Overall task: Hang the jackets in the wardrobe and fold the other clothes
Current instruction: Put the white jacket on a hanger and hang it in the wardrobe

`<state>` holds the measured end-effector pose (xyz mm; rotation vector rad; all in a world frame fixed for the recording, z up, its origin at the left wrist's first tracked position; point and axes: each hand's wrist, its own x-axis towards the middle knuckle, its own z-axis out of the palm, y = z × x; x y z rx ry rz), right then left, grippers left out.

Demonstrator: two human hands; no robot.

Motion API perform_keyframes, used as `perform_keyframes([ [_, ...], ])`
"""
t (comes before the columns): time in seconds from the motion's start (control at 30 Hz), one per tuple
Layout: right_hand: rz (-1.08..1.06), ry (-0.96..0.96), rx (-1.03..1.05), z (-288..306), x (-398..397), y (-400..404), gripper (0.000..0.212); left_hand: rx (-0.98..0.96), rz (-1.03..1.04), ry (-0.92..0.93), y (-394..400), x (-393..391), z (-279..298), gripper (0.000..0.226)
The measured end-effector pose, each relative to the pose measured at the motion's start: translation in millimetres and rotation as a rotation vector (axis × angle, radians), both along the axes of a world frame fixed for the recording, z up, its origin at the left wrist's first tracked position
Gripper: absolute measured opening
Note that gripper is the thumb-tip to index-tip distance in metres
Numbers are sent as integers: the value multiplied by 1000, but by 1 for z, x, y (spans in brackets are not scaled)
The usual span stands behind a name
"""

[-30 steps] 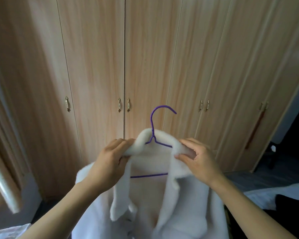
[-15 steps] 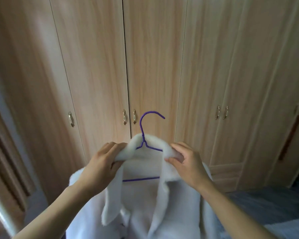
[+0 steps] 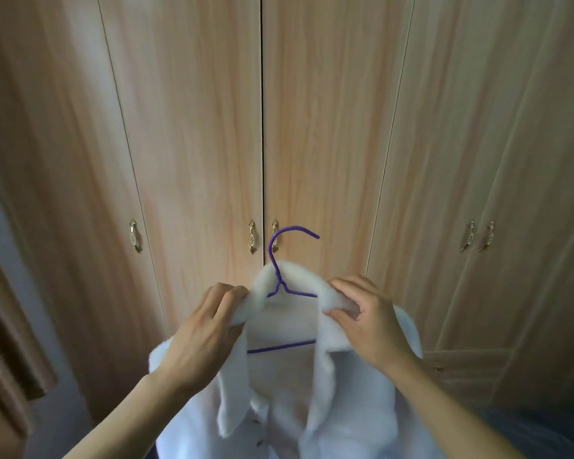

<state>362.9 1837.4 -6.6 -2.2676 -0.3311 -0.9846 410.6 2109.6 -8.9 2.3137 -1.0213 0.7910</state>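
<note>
Jacket (image 3: pixel 345 409) white, fluffy; hanger (image 3: pixel 280 286) purple; wardrobe doors (image 3: pixel 193 144) light wood grain (handles (image 3: pixel 252 240) brass-coloured).

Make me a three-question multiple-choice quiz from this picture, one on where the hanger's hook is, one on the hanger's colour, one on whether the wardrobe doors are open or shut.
1. Where is the hook of the hanger?
A. Over a rail
B. Free in the air before the doors
C. On a door handle

2. What colour is the hanger?
A. Purple
B. Green
C. Black

3. How do the wardrobe doors stand?
A. All shut
B. One open
C. Removed

Answers: 1 B, the hook rises free above the white jacket collar, which the left hand and right hand grip. 2 A, the wire is purple. 3 A, every visible door is closed.
</note>
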Motion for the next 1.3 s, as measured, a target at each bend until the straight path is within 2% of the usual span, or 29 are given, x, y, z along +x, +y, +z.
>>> perform_keyframes([
  [0.17, -22, 20, -45, 9, 67, 15, 37, 5, -20, -100, 14, 81, -3, 50],
  [0.27, -42, 46, -42, 10, 105, 21, 37, -36, -16, -99, 20, 128, -10, 60],
  [0.33, -34, 64, 0, 4, 131, 26, 34, -46, -26, -141, 25, 157, -17, 52],
  [0.43, 5, 177, 68, -6, 160, 27, 30, -48, -42, -179, 31, 182, -28, 36],
  [0.73, 164, 381, 150, -33, 258, 18, 43, -86, -7, -145, 35, 257, -48, 36],
  [0.83, 275, 477, 304, -36, 296, 5, 40, -56, 13, -134, 28, 280, -54, 37],
  [0.9, 248, 416, 418, -40, 328, -5, 31, -26, 23, -140, 22, 292, -56, 36],
  [0.97, 123, 352, 377, -46, 368, -17, 26, -12, 22, -147, 16, 305, -54, 32],
  [1.03, 38, 386, 268, -54, 405, -27, 41, -8, 28, -170, 7, 319, -50, 33],
  [1.13, 54, 532, 196, -67, 447, -34, 63, -25, 70, -211, 1, 332, -45, 32],
  [1.2, 112, 591, 241, -71, 461, -30, 67, -22, 91, -225, 2, 336, -45, 30],
  [1.3, 139, 546, 121, -73, 474, -26, 74, -19, 113, -217, 4, 346, -43, 29],
])
